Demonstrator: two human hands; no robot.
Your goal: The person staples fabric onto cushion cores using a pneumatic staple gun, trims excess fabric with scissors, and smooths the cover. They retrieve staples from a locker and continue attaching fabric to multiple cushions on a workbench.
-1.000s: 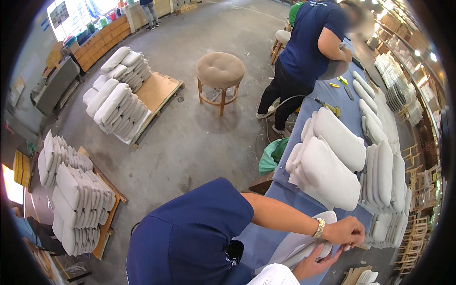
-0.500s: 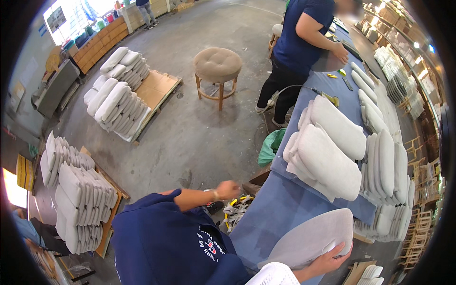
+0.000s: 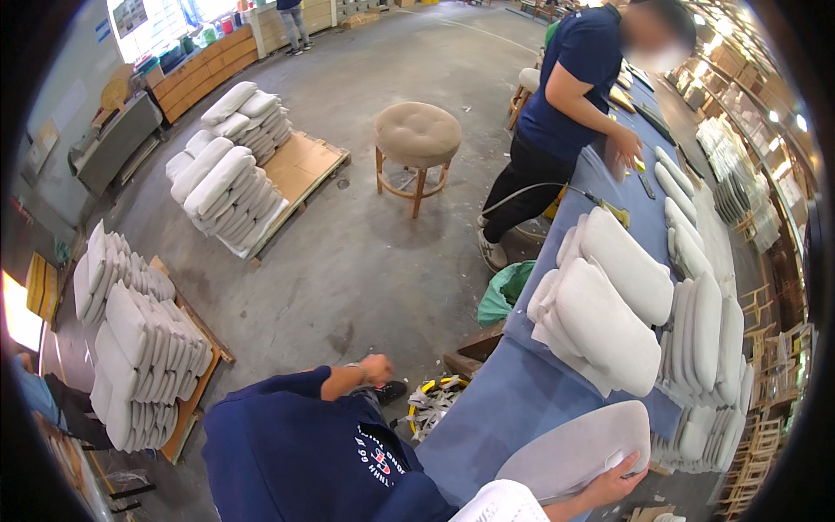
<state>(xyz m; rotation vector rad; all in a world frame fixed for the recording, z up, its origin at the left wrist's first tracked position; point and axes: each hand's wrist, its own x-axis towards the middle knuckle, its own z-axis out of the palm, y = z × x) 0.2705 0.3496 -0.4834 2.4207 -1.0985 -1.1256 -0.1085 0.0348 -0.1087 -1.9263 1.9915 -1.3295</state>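
Observation:
My right hand [image 3: 616, 481] grips the near right edge of a light grey seat cushion [image 3: 565, 448], fingers wrapped round its edge. The cushion lies tilted over the near end of the blue-covered table [image 3: 474, 409]. A small white tag or flap [image 3: 615, 458] shows on it by my fingers. Away to the left, my left hand [image 3: 377, 369] is off the table with its fingers curled; whatever it may hold is hidden. Below and beside it stands a yellow-rimmed basket [image 3: 424, 409] full of pale strips.
More grey cushions [image 3: 604, 326] are piled on the table, with others along its right side. A co-worker [image 3: 570, 104] stands at the far end near a yellow tool [image 3: 616, 214]. A tufted stool [image 3: 418, 135], loaded pallets [image 3: 300, 165] and a green bag [image 3: 504, 291] stand on the floor.
My left hand has moved left and slightly nearer, away from the table. My right hand keeps its grip on the cushion, which sits slightly lower in view. The co-worker leans further over the table.

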